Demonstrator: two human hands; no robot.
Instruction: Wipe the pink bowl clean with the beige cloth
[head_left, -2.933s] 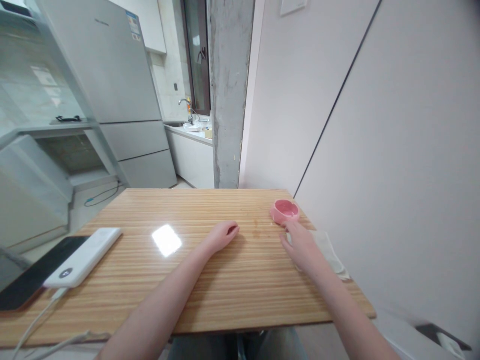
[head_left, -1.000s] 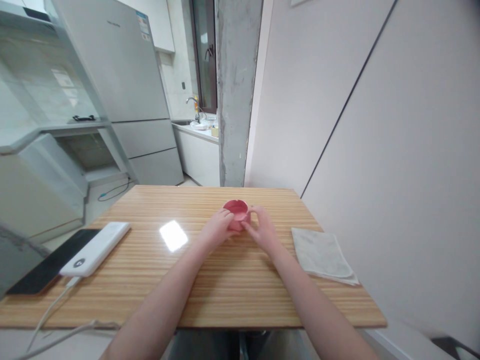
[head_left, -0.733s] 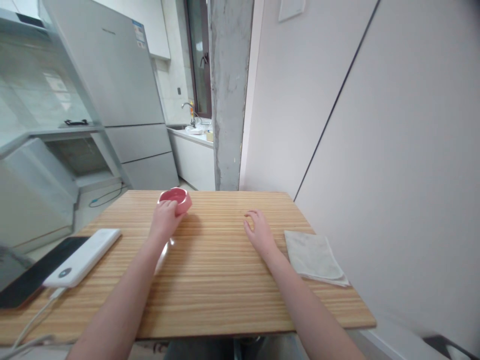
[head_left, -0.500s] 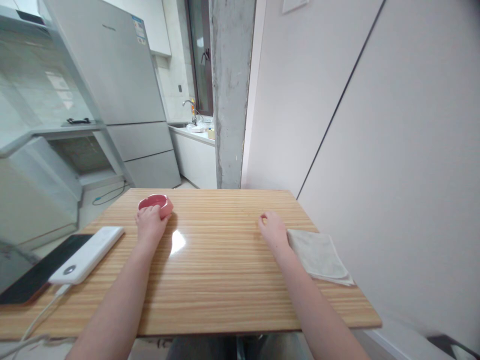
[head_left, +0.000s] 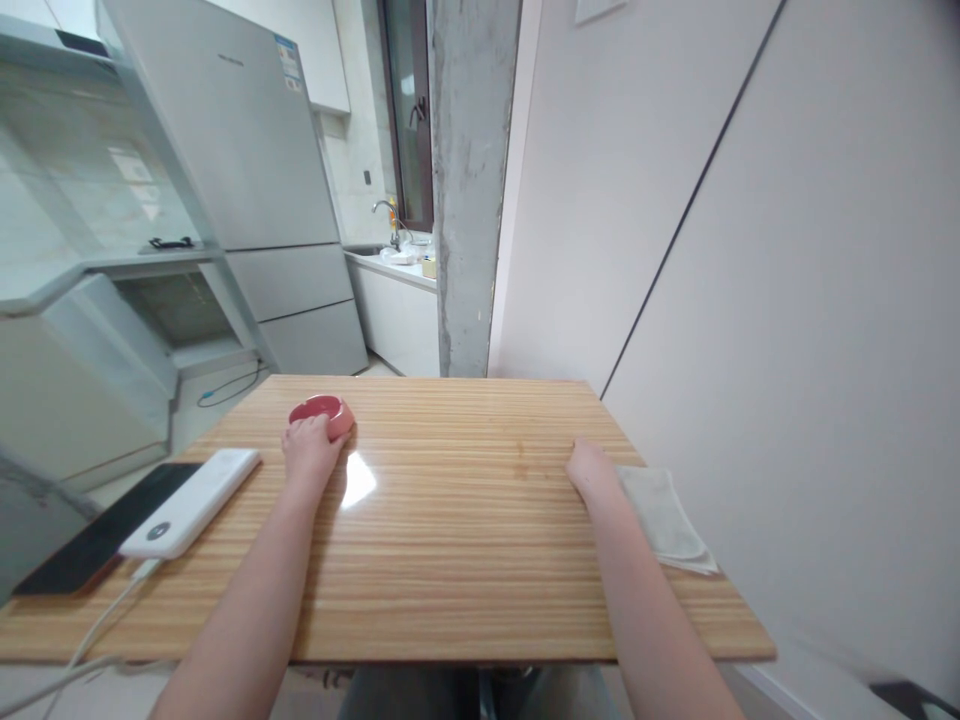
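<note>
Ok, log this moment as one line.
left hand: holds pink dish by near rim | right hand: beside folded cloth, holding nothing visible | dish: near far-left corner of table

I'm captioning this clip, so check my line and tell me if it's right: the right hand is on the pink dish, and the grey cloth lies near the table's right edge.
Wrong hand: the head view shows the left hand on the pink dish. The grey cloth does lie near the right edge of the table.

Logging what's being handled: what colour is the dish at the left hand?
The dish is pink, deeper and redder inside; head view shows it best.
</note>
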